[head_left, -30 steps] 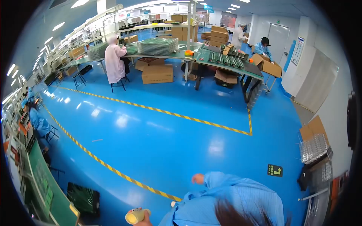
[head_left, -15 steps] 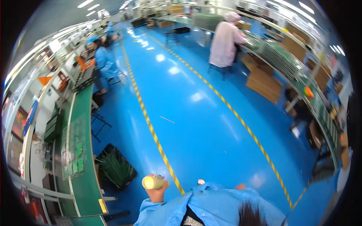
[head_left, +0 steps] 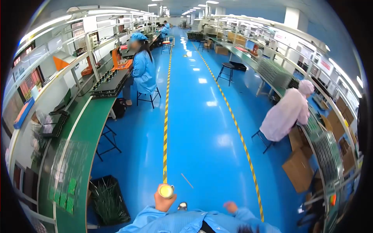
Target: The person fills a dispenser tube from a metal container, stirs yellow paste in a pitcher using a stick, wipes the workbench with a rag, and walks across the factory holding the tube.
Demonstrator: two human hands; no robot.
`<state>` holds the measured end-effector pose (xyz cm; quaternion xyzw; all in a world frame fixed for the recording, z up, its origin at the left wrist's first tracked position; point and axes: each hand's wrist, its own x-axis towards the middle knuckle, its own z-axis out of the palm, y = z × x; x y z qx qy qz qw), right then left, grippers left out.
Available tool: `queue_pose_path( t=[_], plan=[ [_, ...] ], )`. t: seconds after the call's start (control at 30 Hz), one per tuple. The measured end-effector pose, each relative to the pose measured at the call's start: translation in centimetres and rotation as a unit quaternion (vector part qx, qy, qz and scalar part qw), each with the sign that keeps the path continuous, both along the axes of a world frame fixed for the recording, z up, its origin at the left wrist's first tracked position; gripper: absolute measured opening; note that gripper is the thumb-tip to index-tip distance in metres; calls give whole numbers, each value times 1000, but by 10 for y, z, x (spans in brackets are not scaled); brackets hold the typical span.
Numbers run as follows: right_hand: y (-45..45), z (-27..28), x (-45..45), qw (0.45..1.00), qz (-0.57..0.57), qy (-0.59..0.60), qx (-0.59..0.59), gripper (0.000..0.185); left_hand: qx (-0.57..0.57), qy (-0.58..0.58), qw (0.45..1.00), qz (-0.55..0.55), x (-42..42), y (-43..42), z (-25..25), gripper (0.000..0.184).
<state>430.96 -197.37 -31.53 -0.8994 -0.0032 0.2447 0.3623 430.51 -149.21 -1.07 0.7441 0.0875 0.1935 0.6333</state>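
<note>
In front of my body at the lower middle, my left hand (head_left: 164,200) is closed around a pale yellow cylinder (head_left: 166,190). Its round, bright yellow end faces up towards me, and I cannot make out exactly what it is. My right hand (head_left: 230,207) hangs low to the right, past the cuff of my blue sleeve, touching nothing that I can see. Its fingers are small and blurred. One shoe (head_left: 182,206) shows below me on the blue floor.
Yellow-black lines (head_left: 166,136) edge the blue aisle. A green workbench (head_left: 83,134) runs along the left, with stools and a black crate (head_left: 108,200) beside it. Seated people (head_left: 144,72) (head_left: 285,112) work on both sides. A cardboard box (head_left: 297,171) stands at right; a thin stick (head_left: 187,180) lies ahead.
My view has levelled and swung, showing more of the aisle ahead. The left hand still holds the yellow cylinder, now more upright. The stick and the seated people appear nearer.
</note>
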Motion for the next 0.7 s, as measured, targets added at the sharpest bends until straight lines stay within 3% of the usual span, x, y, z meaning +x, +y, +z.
queue_pose_path(
  t=[0.03,0.13,0.23,0.37,0.47,0.57,0.6,0.63,0.67,0.7],
  plan=[
    [-27,-49,3,990,138,-25,19,19,-38,-8,999,-14,49,4,-2,47],
    [-14,7,40,973,-36,218,-62,19,-103,14,993,-54,188,8,13,56],
    [-10,14,154,957,-96,263,-75,21,-55,5,996,-65,333,13,-6,56],
    [-20,-15,353,954,-92,267,-99,25,-35,1,998,-53,516,7,-24,57],
    [-34,-36,542,969,-1,201,-145,29,-32,-6,998,-47,648,13,-5,57],
    [-15,-48,784,966,132,7,-220,33,-87,1,995,-41,775,12,20,58],
    [9,-35,877,971,108,-63,-204,35,-75,1,996,-40,814,20,23,59],
    [37,5,965,997,14,-60,-46,39,-61,1,997,-39,854,29,23,59],
    [79,61,1045,997,-4,-74,36,42,-45,-1,999,-22,892,36,25,60],
    [112,82,1122,992,19,-116,47,52,-27,-4,1000,-11,933,43,27,60]
  ],
)
